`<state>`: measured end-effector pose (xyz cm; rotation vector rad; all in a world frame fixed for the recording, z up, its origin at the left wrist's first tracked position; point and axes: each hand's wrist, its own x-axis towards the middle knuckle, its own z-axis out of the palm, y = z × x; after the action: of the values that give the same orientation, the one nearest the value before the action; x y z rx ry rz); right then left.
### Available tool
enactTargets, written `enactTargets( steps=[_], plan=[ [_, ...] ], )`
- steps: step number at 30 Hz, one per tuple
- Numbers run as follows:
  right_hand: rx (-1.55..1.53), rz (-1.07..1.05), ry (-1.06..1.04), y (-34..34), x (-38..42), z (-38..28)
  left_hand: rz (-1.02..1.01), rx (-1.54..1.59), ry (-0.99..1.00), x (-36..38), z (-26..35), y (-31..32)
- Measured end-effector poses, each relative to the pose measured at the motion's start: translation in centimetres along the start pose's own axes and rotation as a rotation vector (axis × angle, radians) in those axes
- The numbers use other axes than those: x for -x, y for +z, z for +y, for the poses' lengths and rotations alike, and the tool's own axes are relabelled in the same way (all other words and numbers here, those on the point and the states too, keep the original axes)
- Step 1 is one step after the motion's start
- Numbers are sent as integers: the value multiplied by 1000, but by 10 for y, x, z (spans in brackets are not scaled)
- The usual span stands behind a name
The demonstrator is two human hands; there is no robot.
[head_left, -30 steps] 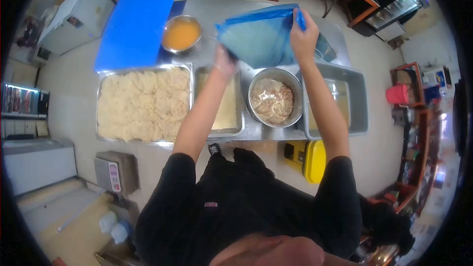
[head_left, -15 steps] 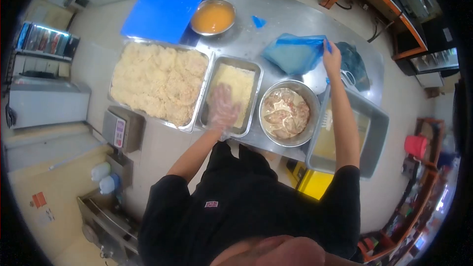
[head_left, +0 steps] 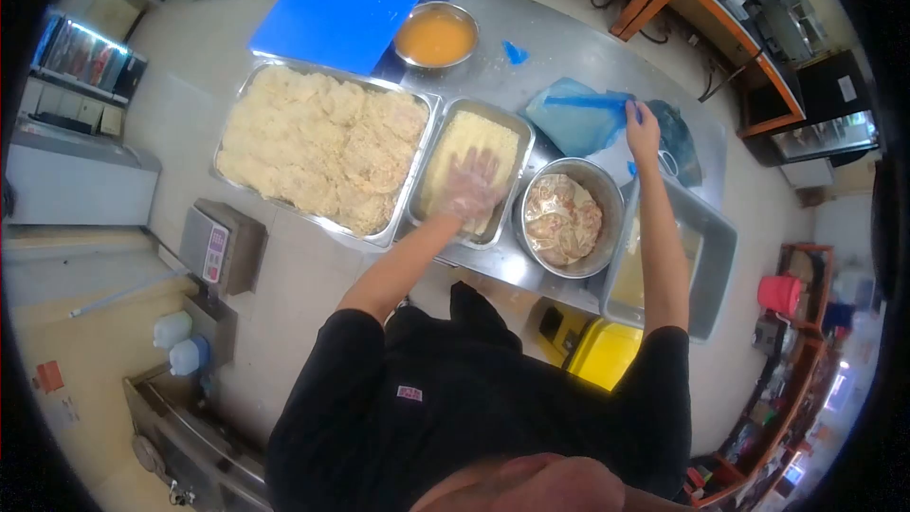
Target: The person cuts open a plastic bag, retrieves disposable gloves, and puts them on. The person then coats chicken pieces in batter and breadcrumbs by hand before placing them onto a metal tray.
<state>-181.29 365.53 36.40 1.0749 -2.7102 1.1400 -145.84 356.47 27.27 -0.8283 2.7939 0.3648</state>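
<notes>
My left hand (head_left: 471,186), in a clear plastic glove, lies with spread fingers on pale breadcrumbs (head_left: 483,133) in a narrow metal tray (head_left: 524,147). My right hand (head_left: 643,129) is bare and pinches the top edge of a translucent blue plastic bag (head_left: 573,123), which rests on the steel table. Between my arms stands a round metal pot (head_left: 611,204) with pieces of raw meat (head_left: 561,218) in a creamy coating. Left of the narrow tray, a wide metal tray (head_left: 417,171) is full of breaded pieces (head_left: 327,147).
A metal bowl of orange liquid (head_left: 436,38) and a blue board (head_left: 355,5) are at the back of the steel table (head_left: 531,14). A grey tub (head_left: 713,256) stands at the right, with scissors (head_left: 669,163) behind it. A scale (head_left: 223,246) is at the left.
My left hand has shifted right within the breadcrumb tray, its fingers now more spread. The bag has sunk flatter, its top edge still in my right hand. The view has shifted slightly.
</notes>
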Motion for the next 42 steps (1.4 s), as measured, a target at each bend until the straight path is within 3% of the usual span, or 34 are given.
enactTargets(
  steps=[3,6,9,10,12,15,18,20,24,26,29,30,31,32,33,37,42],
  plan=[
    [98,90,-21,7,-1,-2,83,-29,48,47,-5,10],
    [167,204,-173,15,5,-5,-27,39,82,81,-17,0],
    [159,435,-202,1,59,-73,45,277,217,131,-42,-9],
    [15,460,-169,-1,89,-104,104,336,283,152,-56,-6],
    [-274,500,-83,-2,168,-170,208,506,372,210,-86,-4],
    [-411,421,-88,16,272,-239,142,855,456,295,-145,-34],
    [-395,411,-20,43,331,-291,229,945,433,346,-221,-59],
    [-410,450,-27,65,340,-322,395,974,399,362,-286,-69],
    [-521,307,-88,110,316,-439,657,1303,207,372,-432,-93],
    [-617,251,-160,153,287,-495,835,1572,115,355,-524,-55],
    [-627,119,-345,249,259,-600,882,1362,-331,371,-678,33],
    [-678,95,-338,292,250,-630,684,1345,-620,397,-723,79],
    [-659,27,-350,332,249,-660,460,1053,-894,434,-764,143],
    [-656,-18,-386,373,232,-697,95,777,-943,484,-795,181],
    [-691,-82,-371,409,223,-732,-152,793,-1088,545,-786,147],
    [-675,-211,-463,497,200,-869,-192,885,-1400,636,-883,134],
    [-776,-440,-536,617,169,-976,-10,1047,-1639,626,-1004,93]
  ],
)
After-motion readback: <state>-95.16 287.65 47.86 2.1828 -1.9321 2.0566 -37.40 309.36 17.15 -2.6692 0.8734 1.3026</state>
